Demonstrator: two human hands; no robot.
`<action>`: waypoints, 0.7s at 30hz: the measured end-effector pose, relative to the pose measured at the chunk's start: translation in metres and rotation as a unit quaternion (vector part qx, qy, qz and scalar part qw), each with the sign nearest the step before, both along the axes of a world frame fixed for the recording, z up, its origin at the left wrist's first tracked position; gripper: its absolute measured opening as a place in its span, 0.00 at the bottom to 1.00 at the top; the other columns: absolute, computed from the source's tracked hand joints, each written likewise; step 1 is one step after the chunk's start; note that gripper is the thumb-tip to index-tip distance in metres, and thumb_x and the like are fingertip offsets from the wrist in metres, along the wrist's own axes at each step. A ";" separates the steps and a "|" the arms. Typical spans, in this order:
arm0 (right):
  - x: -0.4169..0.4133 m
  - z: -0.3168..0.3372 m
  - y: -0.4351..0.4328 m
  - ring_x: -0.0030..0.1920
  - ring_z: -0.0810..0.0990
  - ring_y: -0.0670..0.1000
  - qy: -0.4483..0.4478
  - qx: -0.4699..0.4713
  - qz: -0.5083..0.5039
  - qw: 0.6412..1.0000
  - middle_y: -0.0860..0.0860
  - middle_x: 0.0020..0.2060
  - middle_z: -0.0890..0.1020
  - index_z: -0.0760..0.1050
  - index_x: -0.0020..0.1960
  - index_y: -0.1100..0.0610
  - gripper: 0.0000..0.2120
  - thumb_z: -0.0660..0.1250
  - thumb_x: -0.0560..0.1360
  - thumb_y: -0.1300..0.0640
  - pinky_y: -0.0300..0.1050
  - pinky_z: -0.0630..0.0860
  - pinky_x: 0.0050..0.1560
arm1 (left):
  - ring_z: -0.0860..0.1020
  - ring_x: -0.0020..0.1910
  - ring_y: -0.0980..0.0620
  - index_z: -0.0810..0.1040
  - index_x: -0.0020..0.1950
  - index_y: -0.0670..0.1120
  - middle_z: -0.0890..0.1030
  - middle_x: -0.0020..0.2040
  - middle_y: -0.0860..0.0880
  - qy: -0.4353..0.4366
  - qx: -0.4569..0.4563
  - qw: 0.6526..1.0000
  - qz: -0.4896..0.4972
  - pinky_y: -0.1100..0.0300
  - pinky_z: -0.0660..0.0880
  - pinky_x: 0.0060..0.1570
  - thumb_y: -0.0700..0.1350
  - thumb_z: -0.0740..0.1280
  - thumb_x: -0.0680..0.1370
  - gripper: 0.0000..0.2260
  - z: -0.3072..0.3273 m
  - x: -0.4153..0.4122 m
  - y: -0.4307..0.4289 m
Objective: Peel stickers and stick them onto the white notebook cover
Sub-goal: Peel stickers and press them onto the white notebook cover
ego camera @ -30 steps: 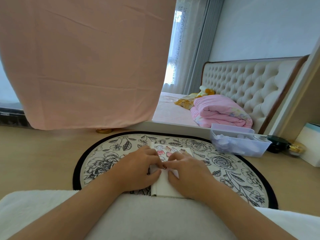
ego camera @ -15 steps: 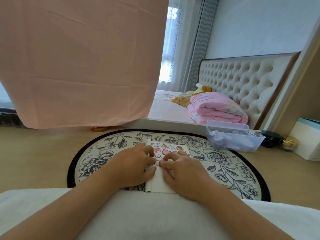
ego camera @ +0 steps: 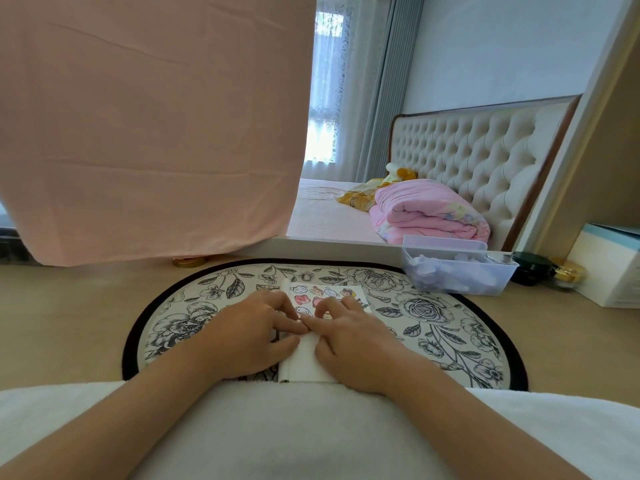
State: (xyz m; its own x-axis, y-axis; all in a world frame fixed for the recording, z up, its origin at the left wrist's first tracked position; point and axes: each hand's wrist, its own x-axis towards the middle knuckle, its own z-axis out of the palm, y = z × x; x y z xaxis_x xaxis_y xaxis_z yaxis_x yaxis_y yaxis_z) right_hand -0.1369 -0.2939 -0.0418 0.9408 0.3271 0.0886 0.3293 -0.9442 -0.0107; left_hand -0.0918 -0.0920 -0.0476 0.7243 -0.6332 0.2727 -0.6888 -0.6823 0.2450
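Note:
The white notebook (ego camera: pixel 304 362) lies closed on the floral mat (ego camera: pixel 433 317), straight in front of me. A sheet of cartoon stickers (ego camera: pixel 325 293) lies on its far half. My left hand (ego camera: pixel 249 336) rests on the notebook's left side, with its fingers pressing the sheet's left edge and its thumb flat on the white cover. My right hand (ego camera: pixel 353 341) covers the right side with curled fingers. Its index fingertip and thumb pinch at the sheet's near edge, touching the left fingertips. Whether a sticker has lifted there is hidden.
A clear plastic bin (ego camera: pixel 457 268) stands at the mat's far right, with a dark jar (ego camera: pixel 531 268), a gold lid (ego camera: pixel 568 273) and a white box (ego camera: pixel 609 268) beyond it. A pink cloth (ego camera: pixel 149 126) hangs at the back left. A white towel (ego camera: pixel 311 434) covers my lap.
The view has shifted slightly, so the notebook sits a little more to the left. Both hands stay on the sheet, and more of the stickers shows beyond the fingers.

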 end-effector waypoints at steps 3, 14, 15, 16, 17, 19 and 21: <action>-0.004 0.000 -0.004 0.69 0.64 0.54 -0.014 0.022 0.009 1.000 0.48 0.69 0.71 0.70 0.73 0.46 0.21 0.54 0.81 0.49 0.57 0.71 0.66 | 0.68 0.60 0.67 0.80 0.62 0.66 0.74 0.57 0.66 -0.018 0.014 1.000 0.019 0.63 0.75 0.52 0.66 0.54 0.75 0.22 0.000 0.000 -0.001; -0.007 0.001 -0.011 0.64 0.72 0.50 -0.050 0.077 0.014 0.996 0.41 0.65 0.78 0.79 0.66 0.41 0.17 0.60 0.80 0.45 0.48 0.73 0.63 | 0.65 0.66 0.61 0.72 0.71 0.60 0.69 0.66 0.60 -0.089 0.071 0.993 0.010 0.61 0.76 0.50 0.64 0.44 0.76 0.29 -0.007 0.000 -0.003; -0.007 0.001 -0.013 0.63 0.72 0.49 -0.052 0.085 0.013 0.995 0.40 0.65 0.78 0.79 0.65 0.40 0.16 0.60 0.80 0.44 0.47 0.73 0.63 | 0.67 0.65 0.61 0.74 0.70 0.59 0.71 0.65 0.60 -0.092 0.062 0.994 0.012 0.60 0.77 0.50 0.64 0.45 0.76 0.29 -0.007 0.001 -0.003; -0.007 0.000 -0.014 0.63 0.72 0.48 -0.052 0.093 0.013 0.994 0.40 0.65 0.78 0.80 0.64 0.40 0.16 0.60 0.80 0.44 0.46 0.73 0.63 | 0.71 0.63 0.60 0.78 0.67 0.58 0.74 0.63 0.59 -0.100 0.050 0.994 0.012 0.60 0.78 0.48 0.64 0.47 0.76 0.28 -0.007 0.002 -0.003; -0.007 -0.001 -0.015 0.63 0.72 0.47 -0.053 0.099 0.014 0.994 0.39 0.64 0.79 0.80 0.64 0.40 0.16 0.61 0.80 0.43 0.46 0.73 0.63 | 0.74 0.60 0.60 0.81 0.64 0.57 0.77 0.61 0.59 -0.111 0.037 0.993 0.011 0.60 0.78 0.45 0.63 0.49 0.75 0.27 -0.006 0.002 -0.003; -0.006 -0.003 -0.015 0.64 0.72 0.47 -0.058 0.106 0.018 0.993 0.39 0.64 0.79 0.80 0.64 0.40 0.16 0.61 0.80 0.43 0.47 0.73 0.63 | 0.78 0.55 0.60 0.85 0.56 0.55 0.81 0.57 0.58 -0.121 0.026 0.992 0.006 0.61 0.79 0.42 0.64 0.53 0.74 0.26 -0.004 0.004 -0.003; -0.006 -0.004 -0.016 0.64 0.72 0.46 -0.062 0.106 0.018 0.992 0.39 0.64 0.79 0.79 0.65 0.40 0.16 0.61 0.80 0.42 0.49 0.73 0.63 | 0.80 0.53 0.60 0.86 0.53 0.54 0.83 0.56 0.58 -0.110 0.022 0.994 0.001 0.61 0.79 0.44 0.65 0.54 0.73 0.26 -0.003 0.004 -0.003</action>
